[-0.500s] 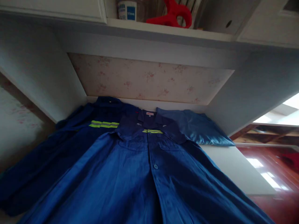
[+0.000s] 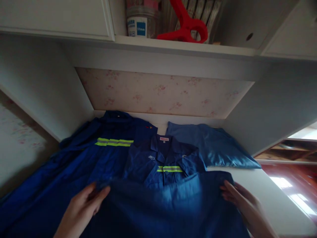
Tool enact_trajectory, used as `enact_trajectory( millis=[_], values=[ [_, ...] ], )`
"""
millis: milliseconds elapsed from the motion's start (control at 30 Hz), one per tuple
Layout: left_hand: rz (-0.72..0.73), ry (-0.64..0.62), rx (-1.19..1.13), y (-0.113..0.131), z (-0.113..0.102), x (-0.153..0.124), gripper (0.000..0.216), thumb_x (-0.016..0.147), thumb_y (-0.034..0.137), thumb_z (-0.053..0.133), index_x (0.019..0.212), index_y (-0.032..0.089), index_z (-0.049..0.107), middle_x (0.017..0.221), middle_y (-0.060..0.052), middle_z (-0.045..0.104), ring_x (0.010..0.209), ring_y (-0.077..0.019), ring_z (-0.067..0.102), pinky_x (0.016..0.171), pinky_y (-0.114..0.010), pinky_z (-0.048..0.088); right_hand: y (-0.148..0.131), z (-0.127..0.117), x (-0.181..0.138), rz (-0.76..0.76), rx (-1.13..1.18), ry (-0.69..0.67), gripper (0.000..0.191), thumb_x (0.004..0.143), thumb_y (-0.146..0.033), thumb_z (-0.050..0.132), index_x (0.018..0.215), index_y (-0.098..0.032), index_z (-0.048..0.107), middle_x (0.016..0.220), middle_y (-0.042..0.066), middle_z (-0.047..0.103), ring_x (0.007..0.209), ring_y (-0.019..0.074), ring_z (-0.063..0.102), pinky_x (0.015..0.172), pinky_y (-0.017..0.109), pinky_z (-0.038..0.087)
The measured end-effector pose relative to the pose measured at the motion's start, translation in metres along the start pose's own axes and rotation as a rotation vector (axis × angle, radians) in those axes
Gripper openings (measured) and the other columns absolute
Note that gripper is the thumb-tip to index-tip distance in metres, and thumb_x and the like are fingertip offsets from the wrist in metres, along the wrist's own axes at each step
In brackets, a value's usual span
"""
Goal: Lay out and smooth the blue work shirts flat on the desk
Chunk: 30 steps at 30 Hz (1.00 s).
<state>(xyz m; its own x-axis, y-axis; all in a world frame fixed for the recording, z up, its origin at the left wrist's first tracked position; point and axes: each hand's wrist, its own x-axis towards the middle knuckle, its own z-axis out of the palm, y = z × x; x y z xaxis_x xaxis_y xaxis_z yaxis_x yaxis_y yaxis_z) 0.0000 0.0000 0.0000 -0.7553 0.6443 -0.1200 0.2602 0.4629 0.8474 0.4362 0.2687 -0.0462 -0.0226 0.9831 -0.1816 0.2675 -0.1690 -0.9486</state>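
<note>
A blue short-sleeved work shirt with a yellow-green reflective stripe lies face up, collar toward the wall. Its lower cloth is raised as a taut edge across the shirt's middle, hiding the lower front. My left hand pinches that edge at its left end, thumb on top. At the right corner, my right hand grips the same cloth between thumb and fingers. Left of it lies another blue work jacket with a wider reflective stripe, partly beneath the shirt.
A shiny blue folded cloth lies at the back right on the white surface. Overhead, a shelf holds a red plastic clamp-like object and a clear labelled tub. White side panels flank the niche.
Both hands have come into view, holding the shirt's lower cloth, which is now lifted and brought toward the collar. The view has tilted slightly upward.
</note>
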Motion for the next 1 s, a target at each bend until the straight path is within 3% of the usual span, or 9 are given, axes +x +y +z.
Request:
enact_trajectory(
  millis=[133,267,400,500,600,733,833,933,1000],
  values=[
    [0.162,0.040,0.119,0.030,0.027,0.095,0.045,0.082,0.066,0.059,0.068,0.023,0.055,0.058,0.005,0.052,0.059,-0.0154,0.051,0.060,-0.025,0.038,-0.034,0.051,0.085,-0.086,-0.341,0.076,0.053,0.072,-0.072,0.066,0.077,-0.019,0.071,0.062,0.005,0.068,0.057,0.0226,0.063,0.052,0.033,0.049],
    [0.260,0.108,0.273,0.049,0.059,0.186,0.040,0.087,0.059,0.052,0.072,0.022,0.059,0.067,0.000,0.062,0.069,-0.0193,0.059,0.065,-0.027,0.038,-0.063,0.089,0.164,-0.199,-0.683,0.132,0.059,0.081,-0.071,0.052,0.094,-0.019,0.077,0.090,0.012,0.075,0.091,0.0346,0.068,0.078,0.043,0.051],
    [0.207,0.085,0.317,0.052,0.080,0.232,0.040,0.088,0.057,0.050,0.083,0.020,0.065,0.080,-0.008,0.068,0.084,-0.0268,0.065,0.072,-0.031,0.041,-0.069,0.112,0.209,-0.202,-0.762,0.123,0.061,0.087,-0.065,0.049,0.115,-0.017,0.073,0.108,0.017,0.073,0.108,0.0389,0.065,0.088,0.048,0.050],
    [0.147,0.008,0.305,0.037,0.079,0.224,0.041,0.083,0.052,0.061,0.102,0.015,0.068,0.097,-0.013,0.073,0.097,-0.0297,0.067,0.081,-0.033,0.046,-0.051,0.109,0.212,-0.204,-0.751,0.068,0.054,0.089,-0.055,0.051,0.125,-0.018,0.068,0.104,0.014,0.074,0.101,0.0335,0.068,0.087,0.044,0.051],
    [0.059,-0.104,0.229,0.014,0.063,0.186,0.052,0.079,0.050,0.068,0.116,0.013,0.065,0.111,-0.015,0.073,0.103,-0.0280,0.069,0.087,-0.032,0.051,-0.021,0.087,0.193,-0.183,-0.733,0.022,0.056,0.083,-0.052,0.059,0.126,-0.016,0.065,0.101,0.013,0.074,0.093,0.0308,0.070,0.083,0.042,0.053],
    [-0.291,-0.311,-0.185,-0.003,0.040,0.130,0.062,0.076,0.051,0.075,0.127,0.019,0.061,0.130,-0.012,0.068,0.115,-0.0260,0.066,0.093,-0.033,0.054,0.004,0.058,0.154,-0.046,-0.518,-0.056,0.067,0.077,-0.058,0.066,0.132,-0.019,0.059,0.109,0.012,0.073,0.097,0.0294,0.070,0.085,0.041,0.055],
    [-0.487,-0.378,-0.367,0.005,0.042,0.109,0.061,0.072,0.047,0.082,0.124,0.021,0.064,0.119,-0.010,0.074,0.106,-0.0266,0.071,0.086,-0.034,0.058,-0.004,0.057,0.134,0.033,-0.291,-0.229,0.079,0.077,-0.058,0.070,0.147,-0.029,0.045,0.117,0.008,0.072,0.105,0.0276,0.069,0.088,0.039,0.056],
    [-0.520,-0.395,-0.385,0.019,0.058,0.105,0.050,0.071,0.044,0.083,0.112,0.020,0.070,0.105,-0.008,0.078,0.100,-0.0271,0.073,0.085,-0.034,0.059,-0.018,0.069,0.129,-0.013,-0.251,-0.310,0.079,0.071,-0.051,0.078,0.143,-0.030,0.053,0.130,0.006,0.067,0.117,0.0295,0.064,0.095,0.039,0.054],
    [-0.500,-0.441,-0.394,0.025,0.071,0.107,0.045,0.073,0.045,0.081,0.109,0.019,0.071,0.104,-0.008,0.078,0.101,-0.0275,0.073,0.089,-0.035,0.059,-0.021,0.077,0.130,0.008,-0.213,-0.354,0.078,0.071,-0.048,0.079,0.142,-0.028,0.056,0.128,0.006,0.069,0.112,0.0295,0.067,0.096,0.042,0.055]
  ],
)
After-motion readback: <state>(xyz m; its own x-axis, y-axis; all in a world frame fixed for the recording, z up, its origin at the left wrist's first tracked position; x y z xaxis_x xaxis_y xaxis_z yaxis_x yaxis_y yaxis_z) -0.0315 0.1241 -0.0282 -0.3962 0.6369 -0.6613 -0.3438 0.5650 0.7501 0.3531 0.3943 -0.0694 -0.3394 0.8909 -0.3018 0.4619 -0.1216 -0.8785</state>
